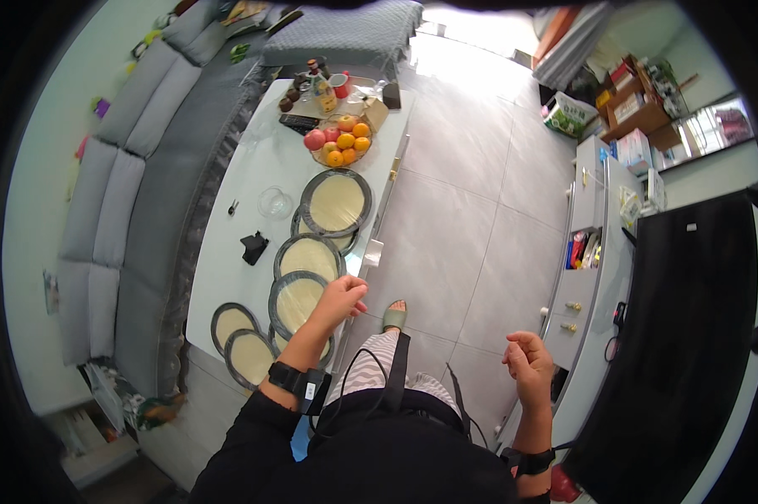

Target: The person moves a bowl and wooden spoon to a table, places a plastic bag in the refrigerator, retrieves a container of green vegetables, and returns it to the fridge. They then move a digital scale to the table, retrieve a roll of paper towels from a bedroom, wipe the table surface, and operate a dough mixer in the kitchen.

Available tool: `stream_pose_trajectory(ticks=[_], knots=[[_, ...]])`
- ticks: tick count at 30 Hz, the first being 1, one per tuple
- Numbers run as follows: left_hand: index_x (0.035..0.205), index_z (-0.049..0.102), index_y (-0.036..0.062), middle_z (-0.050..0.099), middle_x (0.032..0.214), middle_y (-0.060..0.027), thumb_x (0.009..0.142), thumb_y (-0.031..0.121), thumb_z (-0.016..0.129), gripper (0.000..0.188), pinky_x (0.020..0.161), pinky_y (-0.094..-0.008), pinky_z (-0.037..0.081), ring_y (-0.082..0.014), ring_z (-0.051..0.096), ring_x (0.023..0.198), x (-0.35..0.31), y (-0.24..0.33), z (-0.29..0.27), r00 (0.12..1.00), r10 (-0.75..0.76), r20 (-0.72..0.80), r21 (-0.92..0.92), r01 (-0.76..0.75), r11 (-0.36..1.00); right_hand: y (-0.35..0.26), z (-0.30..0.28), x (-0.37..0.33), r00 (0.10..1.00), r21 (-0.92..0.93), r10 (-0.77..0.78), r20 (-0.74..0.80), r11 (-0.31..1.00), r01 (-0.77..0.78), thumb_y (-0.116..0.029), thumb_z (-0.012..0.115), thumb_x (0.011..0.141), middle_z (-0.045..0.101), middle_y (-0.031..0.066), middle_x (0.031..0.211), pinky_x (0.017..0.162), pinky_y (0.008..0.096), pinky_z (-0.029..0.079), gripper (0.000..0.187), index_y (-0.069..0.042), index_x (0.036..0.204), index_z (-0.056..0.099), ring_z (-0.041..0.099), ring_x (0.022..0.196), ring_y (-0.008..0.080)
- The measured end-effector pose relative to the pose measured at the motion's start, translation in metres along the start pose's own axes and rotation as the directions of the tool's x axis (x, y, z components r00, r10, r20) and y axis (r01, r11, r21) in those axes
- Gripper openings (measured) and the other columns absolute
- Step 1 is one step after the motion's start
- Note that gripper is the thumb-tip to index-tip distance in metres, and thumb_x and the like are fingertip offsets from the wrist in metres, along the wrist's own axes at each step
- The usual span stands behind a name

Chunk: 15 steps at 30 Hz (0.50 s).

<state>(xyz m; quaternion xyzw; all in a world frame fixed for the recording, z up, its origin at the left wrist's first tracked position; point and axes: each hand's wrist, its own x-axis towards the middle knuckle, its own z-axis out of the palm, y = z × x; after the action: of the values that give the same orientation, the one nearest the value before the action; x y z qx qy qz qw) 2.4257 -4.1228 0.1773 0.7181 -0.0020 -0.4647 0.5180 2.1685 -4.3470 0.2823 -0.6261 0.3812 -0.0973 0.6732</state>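
Observation:
My left hand (340, 301) hangs in the air beside the long white table (228, 227), its fingers loosely curled and nothing seen in them. Closest to it are flat, round, cream-coloured discs with dark rims, such as the front disc (299, 301) and the middle disc (309, 259). They overlap along the table's right side, and a shiny clear film seems to cover them. A farther disc (337, 202) lies beyond, and a near-left disc (251, 357) sits at the table's near end. My right hand (528, 363), also curled and apparently without anything, is held up near the grey cabinet (568, 323).
A fruit bowl (339, 143), a bottle (322, 91), a clear bowl (274, 202) and a black object (254, 247) stand on the table. A grey sofa (156, 193) runs along the left. Tiled floor (446, 227) stretches ahead; a large black screen (673, 336) stands right.

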Motion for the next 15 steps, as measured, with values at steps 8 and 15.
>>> stream_pose_trajectory(ticks=[8,15], knots=[[0.099,0.058,0.0019,0.062,0.088,-0.0037,0.086,0.021,0.054,0.023,0.048,-0.0221,0.042,-0.0096,0.056,0.062,0.029,0.03,0.067,0.966,-0.1,0.239,0.239,0.042,0.97,0.017,-0.017,-0.049,0.972,0.029,0.063,-0.228,0.998,-0.057,-0.005,0.055,0.085,0.054,-0.0004,0.072,0.055,0.0184,0.037,0.013,-0.002,0.098,0.056,0.049,0.063,0.0055],[0.082,0.061,-0.0018,0.061,0.072,-0.0065,0.081,0.018,0.056,0.02,0.053,-0.0247,0.046,-0.0124,0.058,0.061,0.007,0.005,0.118,0.936,0.045,0.348,0.267,-0.145,0.953,0.063,-0.044,-0.14,0.875,0.203,0.059,-0.48,0.978,0.045,-0.002,0.057,0.083,0.043,-0.0033,0.062,0.041,0.0164,0.024,0.012,-0.009,0.082,0.047,0.032,0.047,0.0013]])
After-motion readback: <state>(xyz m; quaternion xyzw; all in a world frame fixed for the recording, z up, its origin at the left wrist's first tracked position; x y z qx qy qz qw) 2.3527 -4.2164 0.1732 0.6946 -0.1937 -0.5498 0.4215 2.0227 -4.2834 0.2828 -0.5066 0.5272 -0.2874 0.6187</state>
